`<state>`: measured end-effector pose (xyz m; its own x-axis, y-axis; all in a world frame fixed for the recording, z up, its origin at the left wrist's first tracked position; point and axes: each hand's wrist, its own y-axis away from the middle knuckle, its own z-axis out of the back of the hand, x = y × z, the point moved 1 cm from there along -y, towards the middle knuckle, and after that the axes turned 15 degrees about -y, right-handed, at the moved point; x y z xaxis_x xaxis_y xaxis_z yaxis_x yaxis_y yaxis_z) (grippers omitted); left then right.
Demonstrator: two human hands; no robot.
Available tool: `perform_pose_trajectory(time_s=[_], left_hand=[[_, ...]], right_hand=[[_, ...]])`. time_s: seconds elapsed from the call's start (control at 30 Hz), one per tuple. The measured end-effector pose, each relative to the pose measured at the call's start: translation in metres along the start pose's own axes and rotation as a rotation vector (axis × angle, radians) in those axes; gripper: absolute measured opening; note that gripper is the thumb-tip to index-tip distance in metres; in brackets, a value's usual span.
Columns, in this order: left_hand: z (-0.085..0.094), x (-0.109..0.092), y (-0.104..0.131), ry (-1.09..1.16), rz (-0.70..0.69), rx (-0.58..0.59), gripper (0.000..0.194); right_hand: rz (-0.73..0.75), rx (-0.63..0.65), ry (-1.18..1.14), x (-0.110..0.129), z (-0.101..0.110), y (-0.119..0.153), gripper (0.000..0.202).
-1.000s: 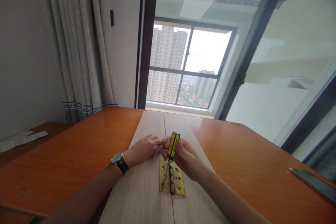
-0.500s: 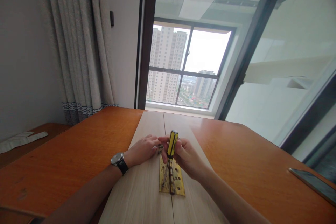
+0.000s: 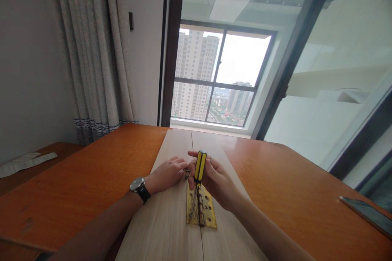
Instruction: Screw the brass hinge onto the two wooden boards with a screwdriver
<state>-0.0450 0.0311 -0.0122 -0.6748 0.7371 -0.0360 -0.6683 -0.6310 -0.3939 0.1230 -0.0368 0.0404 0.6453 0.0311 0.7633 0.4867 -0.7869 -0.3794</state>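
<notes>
My right hand [image 3: 218, 177] is closed around the yellow-and-black handle of a screwdriver [image 3: 200, 166], with one finger pointing left past it. The thin metal shaft slants down to the left leaf of a worn brass hinge [image 3: 211, 212], its tip near a lower hole. That hinge lies opened flat across the seam between two pale wooden boards [image 3: 165, 220]. My left hand [image 3: 168, 174], with a watch on the wrist, rests on the left board, fingers stretched out beside a small cluster of screws [image 3: 187, 173]. My right hand partly hides the hinge's upper end.
The boards lie on an orange-brown wooden table [image 3: 263, 171]. A dark flat device [image 3: 366, 214] sits at the table's right edge. White strips [image 3: 27, 163] lie on a lower surface at far left. A grey curtain [image 3: 92, 57] hangs behind, beside a glass door and window.
The screwdriver handle has turned slightly within my right hand, and a finger has shifted up along it. My left hand stays in place.
</notes>
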Motion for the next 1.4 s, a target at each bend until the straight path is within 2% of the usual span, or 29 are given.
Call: perform_pose_trajectory(time_s=[0.17,0.67,1.03,1.23,1.4], left_hand=[[0.003,-0.001,0.0,-0.001,0.002,0.021,0.016],[0.004,-0.003,0.001,-0.042,-0.019,0.012,0.02],[0.002,-0.001,0.0,-0.068,-0.022,-0.001,0.023],[0.002,-0.001,0.001,-0.07,-0.03,0.005,0.026],[0.003,-0.001,0.002,-0.067,-0.032,0.009,0.025]], right_hand=[[0.012,-0.048,-0.029,0.0,0.001,-0.001,0.045],[-0.003,-0.02,-0.065,0.004,0.0,0.0,0.043],[0.049,-0.032,-0.046,-0.001,0.007,-0.002,0.038],[0.115,-0.111,0.075,-0.002,0.011,-0.002,0.046],[0.11,-0.104,0.13,-0.002,0.016,-0.001,0.048]])
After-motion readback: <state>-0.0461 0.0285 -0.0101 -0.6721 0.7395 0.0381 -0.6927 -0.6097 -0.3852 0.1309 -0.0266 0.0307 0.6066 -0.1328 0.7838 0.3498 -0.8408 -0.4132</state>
